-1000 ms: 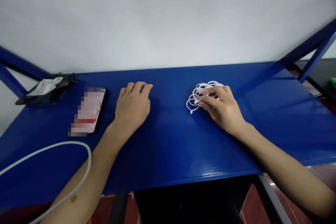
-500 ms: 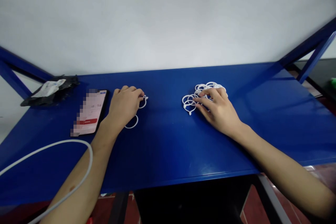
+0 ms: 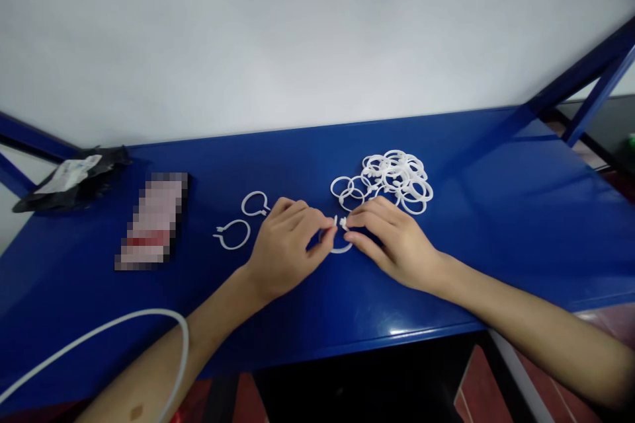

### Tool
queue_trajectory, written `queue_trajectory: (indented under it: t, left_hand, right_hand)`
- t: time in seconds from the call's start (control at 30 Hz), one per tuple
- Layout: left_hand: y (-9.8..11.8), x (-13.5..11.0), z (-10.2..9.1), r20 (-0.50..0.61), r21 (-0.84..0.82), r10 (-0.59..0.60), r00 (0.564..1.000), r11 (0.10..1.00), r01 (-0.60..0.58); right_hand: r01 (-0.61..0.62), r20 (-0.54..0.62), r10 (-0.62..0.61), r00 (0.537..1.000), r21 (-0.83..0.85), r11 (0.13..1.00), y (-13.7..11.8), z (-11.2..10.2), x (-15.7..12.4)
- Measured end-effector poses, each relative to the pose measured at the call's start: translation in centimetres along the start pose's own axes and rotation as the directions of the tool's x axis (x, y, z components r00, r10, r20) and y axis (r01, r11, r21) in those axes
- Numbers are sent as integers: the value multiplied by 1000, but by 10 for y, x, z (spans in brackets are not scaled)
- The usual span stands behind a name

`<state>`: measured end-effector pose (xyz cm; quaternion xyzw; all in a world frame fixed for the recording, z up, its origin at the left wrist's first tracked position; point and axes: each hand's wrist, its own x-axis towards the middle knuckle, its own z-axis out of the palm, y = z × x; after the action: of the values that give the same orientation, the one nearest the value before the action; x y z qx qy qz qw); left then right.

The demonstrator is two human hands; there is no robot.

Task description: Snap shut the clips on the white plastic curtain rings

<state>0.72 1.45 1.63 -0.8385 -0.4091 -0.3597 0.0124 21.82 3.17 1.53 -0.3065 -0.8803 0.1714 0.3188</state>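
Observation:
Near the middle of the table, my left hand (image 3: 292,241) and my right hand (image 3: 394,241) pinch the two ends of one white plastic ring (image 3: 341,250). A small gap shows between the ends, and the fingers cover part of the loop. Left of my left hand lie two white rings with parted ends, an upper ring (image 3: 254,193) and a lower ring (image 3: 241,246). Just beyond my right hand is a heap of white rings (image 3: 397,175), several of them overlapping.
On the left of the blue table (image 3: 307,317) lie a phone (image 3: 156,218) with a blurred screen and a black plastic package (image 3: 74,178) with a white label. A white cable (image 3: 133,312) loops over my left forearm. Blue frame bars (image 3: 585,73) rise at the table's sides.
My left hand has moved right, leaving an open ring behind on the table. My right hand has come toward me from the heap, and both hands now hold one ring.

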Motion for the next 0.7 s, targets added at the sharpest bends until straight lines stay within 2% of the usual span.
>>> queue_trajectory:
  t: [0.07,0.17,0.27,0.47,0.57,0.7]
  left_hand:
    - [5,-2,1,-3,-56,-28,1000,998,28]
    - [5,-1,-1,62,-125,-110,992,985,117]
    - [2,-1,-2,122,-178,-107,987,976,128]
    - [1,-6,8,52,-136,73,996,989,-65]
    - [2,-10,10,17,-49,175,984,984,-174]
    - [3,-12,10,-12,63,264,964,963,-263]
  right_hand:
    - [-41,-1,42,999,85,996,1,2,0]
    - [-78,-17,82,996,165,983,2,1,-1]
    - [-75,-19,80,997,191,979,2,2,-3]
    - [-13,32,7,999,209,978,4,5,-4]
    - [11,57,-23,998,214,977,4,4,-5]
    - [20,76,-36,996,198,980,1,2,-5]
